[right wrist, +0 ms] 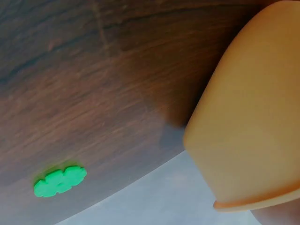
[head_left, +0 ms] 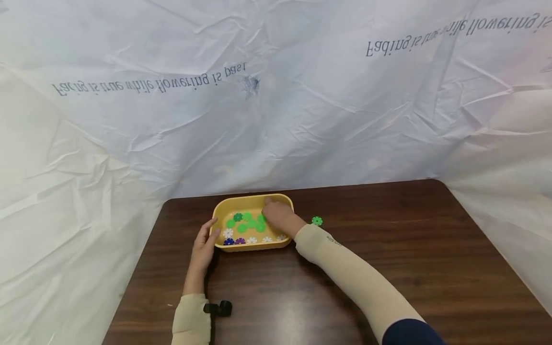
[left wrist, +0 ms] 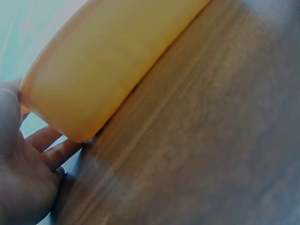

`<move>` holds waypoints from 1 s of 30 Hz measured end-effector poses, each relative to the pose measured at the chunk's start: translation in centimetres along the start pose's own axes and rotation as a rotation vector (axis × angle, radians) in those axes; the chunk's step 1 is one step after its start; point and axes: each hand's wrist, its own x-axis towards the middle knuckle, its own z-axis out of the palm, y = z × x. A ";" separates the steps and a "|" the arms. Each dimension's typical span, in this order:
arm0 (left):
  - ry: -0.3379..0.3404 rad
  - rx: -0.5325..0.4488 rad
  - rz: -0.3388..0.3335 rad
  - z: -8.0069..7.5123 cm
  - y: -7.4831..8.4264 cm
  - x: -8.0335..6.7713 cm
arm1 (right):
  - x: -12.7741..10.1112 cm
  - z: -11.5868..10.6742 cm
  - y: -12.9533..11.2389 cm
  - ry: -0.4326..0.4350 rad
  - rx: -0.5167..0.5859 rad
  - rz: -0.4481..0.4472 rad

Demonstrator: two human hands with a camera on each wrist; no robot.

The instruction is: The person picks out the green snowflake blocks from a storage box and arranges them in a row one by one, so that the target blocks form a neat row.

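Observation:
A yellow plastic basin (head_left: 252, 247) lies on the table with green, white, purple and blue flower-shaped pieces in it. My left hand (head_left: 203, 242) grips its left end, thumb at the rim and fingers spread along the outer wall, as the left wrist view also shows of the hand (left wrist: 28, 173). Over the right end of the basin (right wrist: 248, 112), my right hand (head_left: 278, 214) reaches inside, next to green pieces (head_left: 260, 223). Its fingertips are mostly hidden, so I cannot tell whether they pinch a piece.
One green flower-shaped piece (head_left: 316, 221) lies on the brown wooden table (head_left: 388, 249), just right of the basin. Behind the table's far edge hangs a white printed sheet (head_left: 302, 120). A black strap (head_left: 217, 308) sits at the left forearm.

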 end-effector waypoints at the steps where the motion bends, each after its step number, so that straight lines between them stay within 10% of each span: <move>1: 0.001 -0.003 0.003 0.0 0.0 0.0 | 0.0 0.1 -0.1 0.000 -0.015 0.003; 19: -0.027 -0.005 -0.014 0.2 3.3 -1.5 | -1.2 -1.3 1.0 0.016 0.193 -0.083; 30: -0.003 0.011 -0.001 0.0 0.5 0.2 | -3.5 -4.1 1.2 -0.055 0.223 -0.158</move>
